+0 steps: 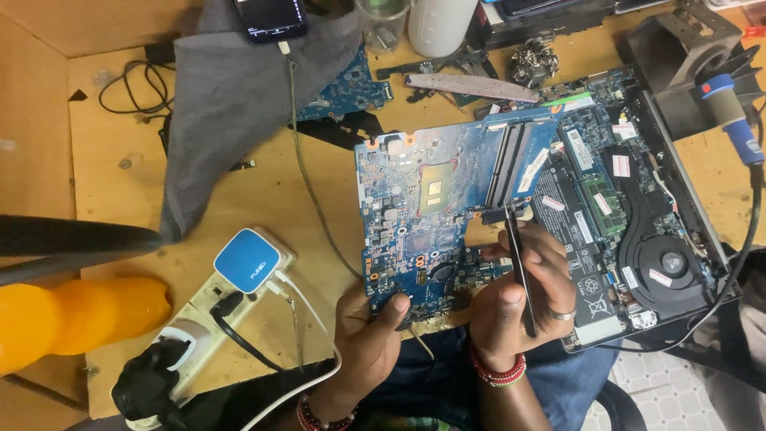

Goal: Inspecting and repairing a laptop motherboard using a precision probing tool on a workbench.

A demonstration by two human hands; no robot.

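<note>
I observe the blue circuit board (435,215) lying flat at the centre of the wooden table (120,152), its near edge at the table's near edge. My left hand (369,331) grips that near edge, thumb on top, fingers closed on it. My right hand (519,299) has fingers pinched together on black tweezers (519,267), tips touching the board's right edge. An opened laptop chassis (638,231) lies just right. A grey cloth (239,96) sits far left.

The left hand (371,323) lies at seven o'clock, thumb up and pinching; the right hand (523,291), at five o'clock, is curled closed.
</note>
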